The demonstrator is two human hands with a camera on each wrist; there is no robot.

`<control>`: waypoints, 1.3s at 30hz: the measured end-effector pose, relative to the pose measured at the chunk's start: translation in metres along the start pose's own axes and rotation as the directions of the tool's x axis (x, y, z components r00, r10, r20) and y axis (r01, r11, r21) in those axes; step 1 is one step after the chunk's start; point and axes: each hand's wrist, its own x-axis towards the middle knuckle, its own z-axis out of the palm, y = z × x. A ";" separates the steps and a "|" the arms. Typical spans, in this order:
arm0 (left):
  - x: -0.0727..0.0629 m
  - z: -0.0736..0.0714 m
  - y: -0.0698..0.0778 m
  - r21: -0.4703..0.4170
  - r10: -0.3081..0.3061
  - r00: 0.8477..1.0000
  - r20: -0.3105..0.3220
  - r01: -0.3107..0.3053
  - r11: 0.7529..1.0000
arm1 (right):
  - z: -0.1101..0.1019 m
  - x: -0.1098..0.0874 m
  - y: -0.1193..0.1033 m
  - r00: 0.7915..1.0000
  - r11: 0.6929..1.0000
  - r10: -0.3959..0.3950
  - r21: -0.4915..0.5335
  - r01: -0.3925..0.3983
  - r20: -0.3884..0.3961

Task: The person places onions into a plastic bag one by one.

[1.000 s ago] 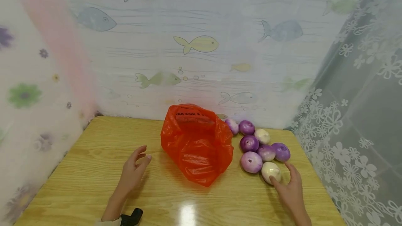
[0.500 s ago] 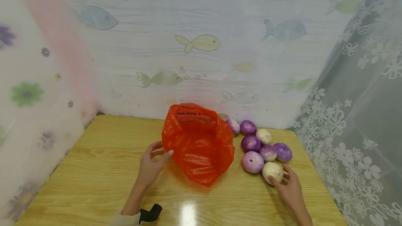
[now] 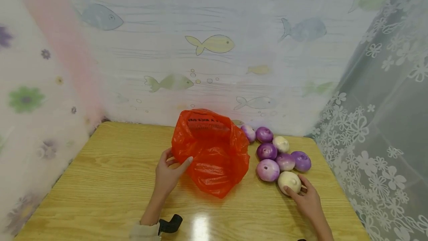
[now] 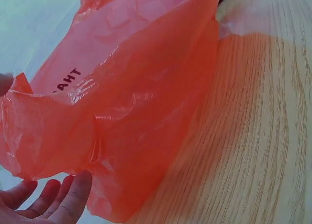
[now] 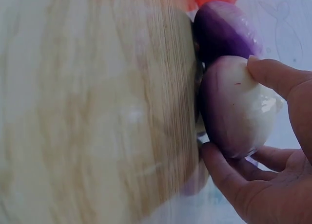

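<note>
A red plastic bag (image 3: pixel 214 170) stands with its mouth open at the middle of the table. At its left side is my left hand (image 3: pixel 168 176), thumb in front and fingers behind; in the left wrist view the fingertips (image 4: pixel 80 182) of that hand are right at the bag's lower edge, not pinching. My right hand (image 3: pixel 308 199) holds a pale onion (image 3: pixel 289 182), thumb on one side and fingers on the other. In the right wrist view this onion (image 5: pixel 239 107) shows a purple flank, and a purple onion (image 5: pixel 224 31) sits just beyond it.
Several peeled onions, purple (image 3: pixel 266 151) and whitish (image 3: pixel 281 144), cluster right of the bag on the wooden table (image 3: pixel 110 181). A fish-patterned curtain (image 3: pixel 214 18) hangs behind the table, and a lacy one (image 3: pixel 374 151) at the right.
My left hand has moved right, from beside the bag up to its left side. The right fingers have closed in around the pale onion, which has barely shifted.
</note>
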 end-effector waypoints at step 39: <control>-0.001 0.018 0.001 -0.197 -0.003 0.994 -0.111 -0.019 0.980 | 0.013 -0.049 -0.059 0.919 0.745 -0.279 0.541 0.390 -0.278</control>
